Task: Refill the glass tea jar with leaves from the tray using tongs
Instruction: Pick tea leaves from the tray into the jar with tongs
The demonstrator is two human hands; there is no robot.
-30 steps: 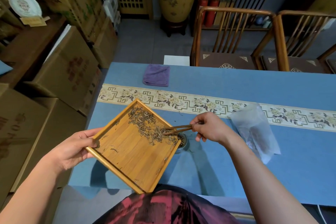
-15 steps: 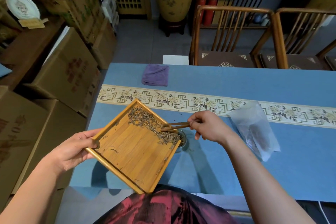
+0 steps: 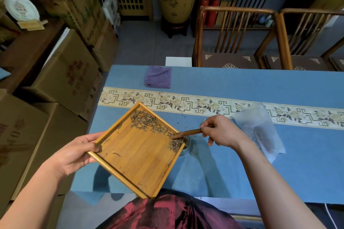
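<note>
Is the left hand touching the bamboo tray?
Touching. The head view shows the left hand gripping the bamboo tray at its left corner, thumb lying on the rim.

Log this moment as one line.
left hand holds tray | right hand holds tongs | leaves at jar

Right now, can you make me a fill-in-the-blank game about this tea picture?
1. The left hand holds the bamboo ____.
2. The right hand holds the wooden ____.
3. The folded cloth on the table is ____.
4. The tea leaves slide toward the glass ____.

Missing words: tray, tongs, purple, jar
</note>
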